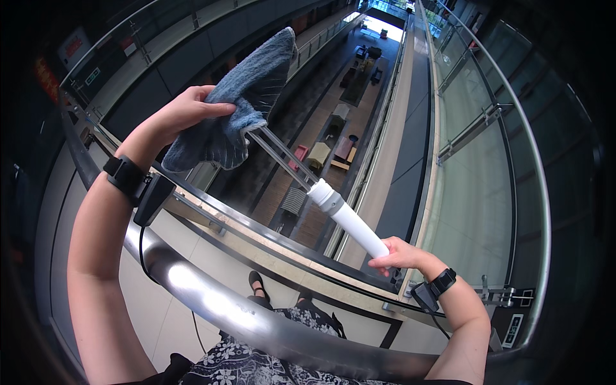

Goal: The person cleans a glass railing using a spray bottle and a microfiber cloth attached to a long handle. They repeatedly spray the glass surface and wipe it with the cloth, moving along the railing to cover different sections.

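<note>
A flat mop head with a blue-grey cloth pad (260, 67) is raised above the railing, tilted, its pad bunched in the middle. My left hand (209, 103) grips the pad near its middle, thumb on top. Two parallel metal rods (284, 156) run from the pad down to a white plastic handle (358, 228) with a grey collar (332, 203). Around the lower end of that handle my right hand (392, 257) is closed. Both wrists wear black straps with small devices and cables.
A thick metal handrail (207, 293) curves in front of my body. Beyond it, a glass barrier with a metal edge (231, 211) borders a deep atrium, with furniture on the floor far below (308, 231). Glass panels (476, 192) stand at the right.
</note>
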`<state>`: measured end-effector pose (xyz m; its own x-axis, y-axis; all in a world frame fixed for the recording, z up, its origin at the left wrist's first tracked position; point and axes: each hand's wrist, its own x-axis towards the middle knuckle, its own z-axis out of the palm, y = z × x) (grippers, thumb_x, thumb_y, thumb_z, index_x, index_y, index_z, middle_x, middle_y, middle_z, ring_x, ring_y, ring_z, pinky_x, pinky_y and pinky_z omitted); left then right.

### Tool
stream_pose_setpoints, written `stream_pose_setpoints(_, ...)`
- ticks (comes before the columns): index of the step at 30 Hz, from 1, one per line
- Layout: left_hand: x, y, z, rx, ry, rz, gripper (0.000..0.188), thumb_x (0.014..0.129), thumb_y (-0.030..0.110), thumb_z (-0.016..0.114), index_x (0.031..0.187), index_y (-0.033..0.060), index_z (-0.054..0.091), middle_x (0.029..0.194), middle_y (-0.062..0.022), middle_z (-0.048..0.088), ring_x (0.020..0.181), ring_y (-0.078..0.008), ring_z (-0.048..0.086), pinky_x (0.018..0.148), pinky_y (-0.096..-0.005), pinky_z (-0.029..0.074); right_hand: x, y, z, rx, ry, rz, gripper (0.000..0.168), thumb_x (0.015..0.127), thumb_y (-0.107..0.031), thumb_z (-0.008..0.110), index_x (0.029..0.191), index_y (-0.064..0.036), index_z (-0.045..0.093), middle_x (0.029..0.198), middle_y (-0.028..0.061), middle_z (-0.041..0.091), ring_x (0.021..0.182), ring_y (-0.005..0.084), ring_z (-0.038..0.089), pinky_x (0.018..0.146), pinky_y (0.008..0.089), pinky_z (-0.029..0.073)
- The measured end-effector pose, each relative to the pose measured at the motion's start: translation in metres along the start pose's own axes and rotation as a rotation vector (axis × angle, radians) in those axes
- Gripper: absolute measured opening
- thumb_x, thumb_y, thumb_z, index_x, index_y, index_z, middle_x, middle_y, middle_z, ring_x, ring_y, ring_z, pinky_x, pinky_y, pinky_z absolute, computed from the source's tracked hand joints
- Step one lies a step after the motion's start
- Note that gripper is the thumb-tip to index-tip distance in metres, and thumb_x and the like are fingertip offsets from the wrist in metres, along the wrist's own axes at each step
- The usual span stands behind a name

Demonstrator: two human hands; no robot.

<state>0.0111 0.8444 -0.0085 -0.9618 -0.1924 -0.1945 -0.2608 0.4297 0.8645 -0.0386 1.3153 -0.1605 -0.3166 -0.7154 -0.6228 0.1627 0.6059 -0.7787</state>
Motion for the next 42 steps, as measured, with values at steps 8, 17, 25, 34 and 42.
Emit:
stream_pose_setpoints(8,-0.009,-0.006,0.007,0.261,0.064,0.022,0.097,0.075,0.056,0.071,0.145,0.0083,0.025,0.137,-0.0217,0.04,0.126,-0.0318,0.044,0.1,-0.0409,0.04,-0.022,0.02,0.001,0.116,0.267,0.075,0.019,0.077,-0.013,0.072,0.082,-0.001,0.059,0.062,0.0013,0.056,0.045,0.0075,0.051,0.041,0.0223,0.039)
stream_pose_setpoints(17,-0.037,-0.028,-0.014,0.042,0.006,0.083,0.058,0.087,0.044,0.063,0.128,0.0058,0.051,0.107,-0.0103,0.064,0.092,-0.0143,0.066,0.09,-0.0316,0.051,-0.022,0.019,-0.037,-0.289,0.354,0.234,0.019,0.076,-0.007,0.068,0.091,0.003,0.062,0.063,0.0045,0.059,0.048,0.0092,0.055,0.044,0.0236,0.043)
stream_pose_setpoints(25,-0.029,-0.026,-0.003,-0.111,-0.136,0.145,0.047,0.092,0.037,0.058,0.125,0.0042,0.054,0.099,-0.007,0.066,0.086,-0.012,0.067,0.084,-0.0265,0.053,0.081,-0.042,0.001,-1.189,0.022,0.046,0.017,0.071,-0.01,0.063,0.088,-0.006,0.065,0.075,0.0147,0.065,0.073,0.0314,0.065,0.066,0.041,0.053)
stream_pose_setpoints(34,-0.013,-0.033,-0.011,-0.05,-0.235,0.144,0.043,0.094,0.033,0.055,0.124,0.0022,0.055,0.096,-0.0068,0.066,0.084,-0.0121,0.067,0.083,-0.0269,0.054,0.228,-0.051,0.055,-1.299,-0.122,-0.046,0.015,0.076,-0.006,0.057,0.086,-0.005,0.067,0.082,0.0136,0.067,0.079,0.0307,0.066,0.071,0.0403,0.053)
stream_pose_setpoints(42,0.013,-0.03,0.016,-0.08,-0.279,0.128,0.039,0.095,0.031,0.054,0.122,0.0027,0.056,0.093,-0.0075,0.067,0.079,-0.0121,0.067,0.079,-0.0283,0.055,0.199,-0.07,-0.006,-1.428,-0.302,0.176,0.017,0.076,-0.007,0.061,0.09,-0.009,0.069,0.086,0.01,0.068,0.083,0.0278,0.067,0.072,0.0381,0.054)
